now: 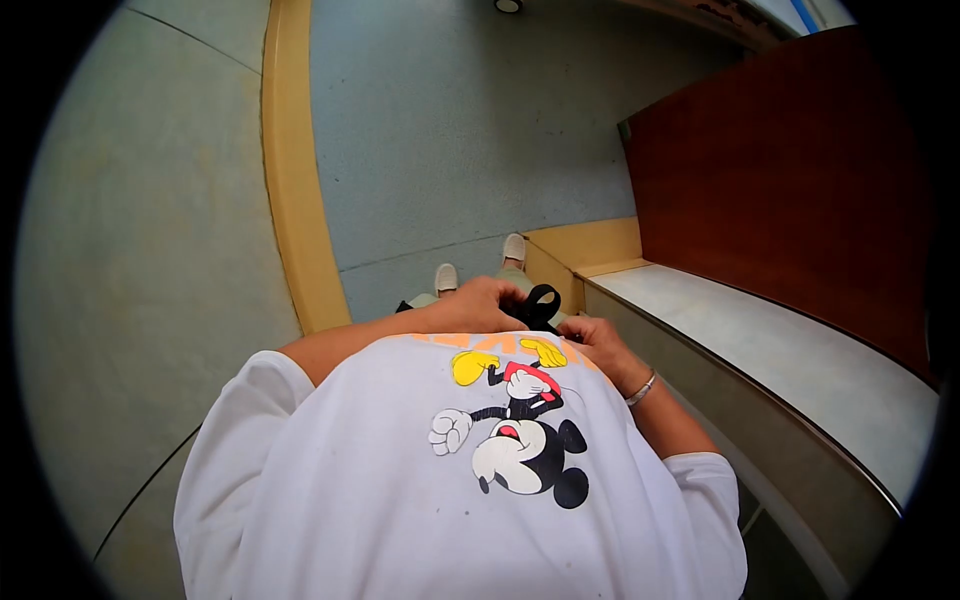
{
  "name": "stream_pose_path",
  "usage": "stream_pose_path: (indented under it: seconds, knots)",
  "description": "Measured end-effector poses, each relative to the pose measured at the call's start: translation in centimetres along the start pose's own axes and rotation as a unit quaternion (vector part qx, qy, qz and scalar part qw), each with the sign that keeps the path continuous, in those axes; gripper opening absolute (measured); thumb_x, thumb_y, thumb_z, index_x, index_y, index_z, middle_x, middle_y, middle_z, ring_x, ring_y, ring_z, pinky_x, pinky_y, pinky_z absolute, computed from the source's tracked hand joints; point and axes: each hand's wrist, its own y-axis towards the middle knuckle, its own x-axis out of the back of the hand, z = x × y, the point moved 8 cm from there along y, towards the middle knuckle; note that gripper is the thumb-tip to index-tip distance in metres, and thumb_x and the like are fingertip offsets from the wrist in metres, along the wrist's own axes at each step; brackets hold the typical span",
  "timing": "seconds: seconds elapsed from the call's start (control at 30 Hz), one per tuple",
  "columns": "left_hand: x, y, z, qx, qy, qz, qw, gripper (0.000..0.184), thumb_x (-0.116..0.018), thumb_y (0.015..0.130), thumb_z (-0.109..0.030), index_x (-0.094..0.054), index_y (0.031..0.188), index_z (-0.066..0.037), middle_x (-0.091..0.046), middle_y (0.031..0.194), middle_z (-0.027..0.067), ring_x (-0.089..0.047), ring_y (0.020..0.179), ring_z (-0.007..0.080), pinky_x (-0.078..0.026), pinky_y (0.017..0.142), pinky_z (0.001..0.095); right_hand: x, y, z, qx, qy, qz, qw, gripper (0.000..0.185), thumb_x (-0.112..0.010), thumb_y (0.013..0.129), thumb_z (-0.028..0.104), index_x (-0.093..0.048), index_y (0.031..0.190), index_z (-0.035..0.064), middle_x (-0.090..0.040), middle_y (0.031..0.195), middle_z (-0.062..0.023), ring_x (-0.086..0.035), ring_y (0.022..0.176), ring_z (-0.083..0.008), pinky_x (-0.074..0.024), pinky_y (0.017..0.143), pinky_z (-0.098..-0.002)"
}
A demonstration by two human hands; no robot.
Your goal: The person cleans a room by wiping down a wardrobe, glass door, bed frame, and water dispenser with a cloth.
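Note:
Both hands are at my waist, just beyond the hem of my white T-shirt (360, 450), which has a cartoon mouse print. My left hand (475, 305) is curled against a black strap (541, 304) that stands up in a loop between the hands; its fingers look closed on it, partly hidden. On the other side of the loop, my right hand (598, 347), with a bracelet (641, 388) at the wrist, has its fingers bent and pressed together. What lies in those fingertips is hidden, with something dark beside them.
Beyond my hands, my light shoes (446, 278) stand on the blue-grey floor (430, 130). A yellow band (291, 180) edges a pale surface on the left. To the right are a white ledge (750, 340) and a brown panel (790, 170). A wheel (508, 5) shows at the top.

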Motion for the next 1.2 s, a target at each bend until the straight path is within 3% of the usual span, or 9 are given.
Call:
stream_pose_path:
  seconds: [0.23,0.47,0.53,0.67,0.8,1.0,1.1,1.17,1.2]
  knots:
    - [-0.1,0.2,0.0,-0.009,0.022,0.026,0.999,0.046,-0.070,0.066,-0.016,-0.053,0.105,0.001,-0.060,0.090,0.0078,-0.055,0.080,0.0130,-0.043,0.074,0.0238,1.2,1.0,4.1,0.066,-0.220,-0.043,0.972,0.016,-0.058,0.067,0.013,-0.056,0.071,-0.0020,-0.056,0.069,-0.0179,-0.056,0.062,-0.0275,-0.0431,0.057,-0.0320]
    - [0.3,0.7,0.0,-0.027,0.061,0.000,0.998,0.048,-0.072,0.062,-0.027,-0.058,0.097,0.002,-0.061,0.088,0.0129,-0.059,0.080,0.0185,-0.045,0.074,0.0264,0.0,1.7,3.7,0.040,-0.132,0.029,0.990,0.015,-0.054,0.069,0.014,-0.054,0.072,-0.0007,-0.056,0.075,-0.0168,-0.055,0.070,-0.0305,-0.0427,0.060,-0.0356]
    - [0.3,0.7,-0.1,-0.024,0.078,-0.005,0.997,0.048,-0.071,0.062,-0.028,-0.058,0.098,0.001,-0.062,0.089,0.0127,-0.059,0.080,0.0186,-0.045,0.074,0.0264,1.6,0.1,4.3,0.118,-0.313,-0.049,0.941,0.014,-0.054,0.069,0.014,-0.054,0.071,0.0003,-0.055,0.070,-0.0160,-0.054,0.068,-0.0325,-0.0423,0.059,-0.0376]
    - [0.3,0.8,0.4,-0.019,0.094,-0.023,0.995,0.046,-0.069,0.063,-0.030,-0.060,0.097,-0.001,-0.062,0.090,0.0123,-0.059,0.082,0.0191,-0.045,0.074,0.0257,4.8,-3.7,-0.2,0.055,-0.370,-0.101,0.922,0.015,-0.055,0.068,0.015,-0.053,0.066,0.0005,-0.054,0.068,-0.0166,-0.053,0.066,-0.0332,-0.0417,0.058,-0.0382]
    - [0.8,0.2,0.3,-0.014,0.084,-0.016,0.996,0.048,-0.069,0.063,-0.030,-0.059,0.099,-0.001,-0.061,0.091,0.0127,-0.058,0.084,0.0198,-0.045,0.075,0.0260,3.5,-5.4,-3.6,-0.081,-0.188,-0.101,0.974,0.016,-0.057,0.068,0.014,-0.051,0.063,-0.0001,-0.052,0.064,-0.0176,-0.051,0.060,-0.0322,-0.0397,0.054,-0.0368]
    - [0.0,-0.3,0.2,-0.005,0.077,0.013,0.997,0.044,-0.068,0.069,-0.021,-0.054,0.104,0.003,-0.058,0.096,0.0126,-0.054,0.088,0.0181,-0.043,0.078,0.0257,6.4,-6.6,-5.0,-0.118,-0.150,-0.205,0.960,0.025,-0.065,0.068,0.020,-0.059,0.084,0.0016,-0.055,0.061,-0.0084,-0.051,0.055,-0.0156,-0.0430,0.054,-0.0286]
    - [0.6,-0.5,-0.5,-0.046,0.133,-0.007,0.990,0.039,-0.067,0.071,-0.018,-0.055,0.103,-0.001,-0.057,0.095,0.0106,-0.053,0.088,0.0188,-0.042,0.077,0.0269,11.9,-8.8,-4.2,-0.075,-0.123,-0.339,0.930,0.020,-0.064,0.069,0.013,-0.059,0.085,0.0010,-0.051,0.060,-0.0022,-0.047,0.056,-0.0087,-0.0412,0.053,-0.0238]
    - [1.5,-1.8,-3.0,-0.242,0.236,-0.053,0.940,0.030,-0.065,0.072,-0.015,-0.058,0.099,-0.004,-0.056,0.090,0.0083,-0.052,0.085,0.0187,-0.042,0.075,0.0285,14.1,-9.6,-2.3,-0.040,-0.028,-0.386,0.921,0.014,-0.059,0.073,0.010,-0.059,0.084,0.0015,-0.053,0.066,0.0001,-0.048,0.060,-0.0086,-0.0414,0.056,-0.0227]
    - [2.0,-2.3,-2.8,-0.242,0.240,-0.045,0.939,0.030,-0.065,0.072,-0.015,-0.058,0.099,-0.004,-0.056,0.090,0.0083,-0.052,0.085,0.0187,-0.042,0.075,0.0285,14.4,-9.8,-1.2,-0.016,0.039,-0.408,0.912,0.012,-0.058,0.075,0.009,-0.059,0.084,0.0019,-0.054,0.069,0.0009,-0.048,0.062,-0.0085,-0.0415,0.057,-0.0225]
